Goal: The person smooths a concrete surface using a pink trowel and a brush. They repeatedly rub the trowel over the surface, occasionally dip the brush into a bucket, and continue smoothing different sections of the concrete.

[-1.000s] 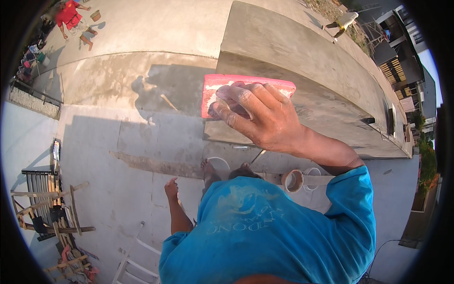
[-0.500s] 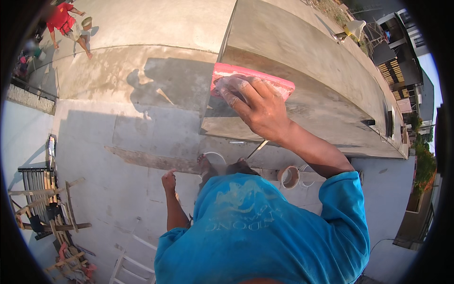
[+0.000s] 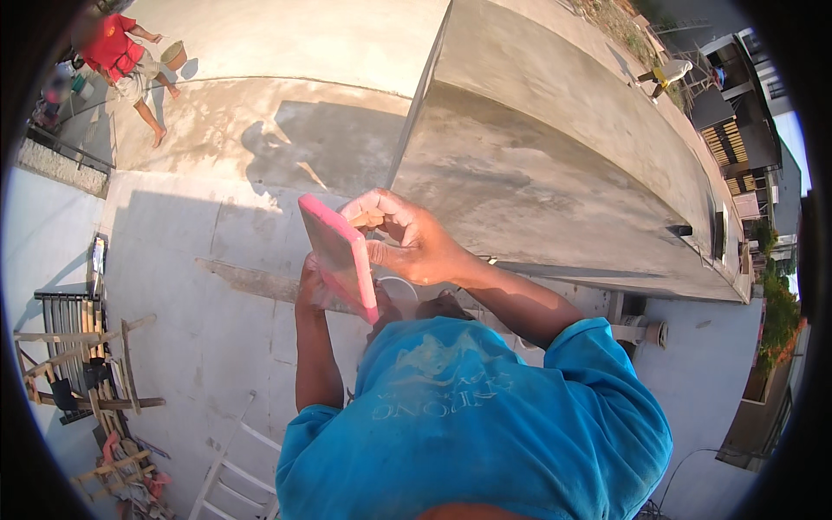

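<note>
A pink plastering float (image 3: 336,251) is tilted steeply in front of me, its flat greyish face turned up and to the left. My right hand (image 3: 406,236), dusted with pale plaster, is closed at the float's right side, with the thumb and curled fingers by its edge and back. Against the lower left edge is my left hand (image 3: 312,284), gripping the float; its fingers are partly hidden behind it. Beyond my right forearm rises the grey plastered wall (image 3: 520,173), damp and patchy, with the float held apart from it.
Below me runs a worn plank (image 3: 251,279). A white ladder (image 3: 227,485) leans at the lower left, near stacked timber scraps (image 3: 95,403). A person in a red shirt (image 3: 114,48) carries a bucket (image 3: 173,56) at the upper left. Another person (image 3: 667,74) is far right.
The float has come off the wall, down and left, turning on edge between my hands. My left hand has risen to it. The person in red has moved slightly nearer.
</note>
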A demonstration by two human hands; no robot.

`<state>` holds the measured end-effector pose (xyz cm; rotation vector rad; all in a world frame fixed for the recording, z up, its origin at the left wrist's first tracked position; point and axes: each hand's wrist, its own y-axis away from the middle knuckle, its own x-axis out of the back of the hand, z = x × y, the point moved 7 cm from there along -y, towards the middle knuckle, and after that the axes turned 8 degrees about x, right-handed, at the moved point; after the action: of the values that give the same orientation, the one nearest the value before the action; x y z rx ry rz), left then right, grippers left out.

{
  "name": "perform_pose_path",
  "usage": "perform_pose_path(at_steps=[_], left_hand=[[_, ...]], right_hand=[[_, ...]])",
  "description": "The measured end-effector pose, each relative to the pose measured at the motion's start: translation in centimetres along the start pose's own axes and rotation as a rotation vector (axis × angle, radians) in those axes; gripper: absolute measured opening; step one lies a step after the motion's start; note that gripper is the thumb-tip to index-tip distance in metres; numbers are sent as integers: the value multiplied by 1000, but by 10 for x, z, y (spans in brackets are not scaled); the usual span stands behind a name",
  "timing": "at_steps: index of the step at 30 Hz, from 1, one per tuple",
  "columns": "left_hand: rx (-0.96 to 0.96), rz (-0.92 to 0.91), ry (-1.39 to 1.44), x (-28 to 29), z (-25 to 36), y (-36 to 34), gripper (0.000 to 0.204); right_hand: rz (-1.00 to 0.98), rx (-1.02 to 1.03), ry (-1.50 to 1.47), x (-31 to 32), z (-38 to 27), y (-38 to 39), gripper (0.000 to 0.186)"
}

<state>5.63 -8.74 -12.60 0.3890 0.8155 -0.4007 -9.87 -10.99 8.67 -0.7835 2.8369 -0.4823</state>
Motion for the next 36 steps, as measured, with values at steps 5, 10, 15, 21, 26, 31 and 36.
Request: perform_pose_path(at_steps=[5, 10, 15, 21, 26, 31, 36], left_hand=[[44, 218, 304, -21, -13, 12, 52], [68, 323, 449, -35, -19, 18, 51], [-140, -6, 490, -48, 11, 9, 52], [-350, -280, 557, -82, 28, 8, 53], [-541, -52, 236, -9, 61, 17, 60], [-226, 245, 4, 4, -9, 27, 75], [-354, 134, -93, -71, 79, -26, 64]], right_hand=[[46, -107, -313, 3, 42, -1, 33], [32, -169, -325, 11, 72, 11, 40], [-311, -117, 785, 7, 49, 47, 51], [-486, -223, 935, -7, 99, 72, 38], [-64, 67, 994, 40, 36, 83, 29], [333, 731, 829, 16, -25, 66, 22], [142, 628, 810, 20, -15, 88, 26]])
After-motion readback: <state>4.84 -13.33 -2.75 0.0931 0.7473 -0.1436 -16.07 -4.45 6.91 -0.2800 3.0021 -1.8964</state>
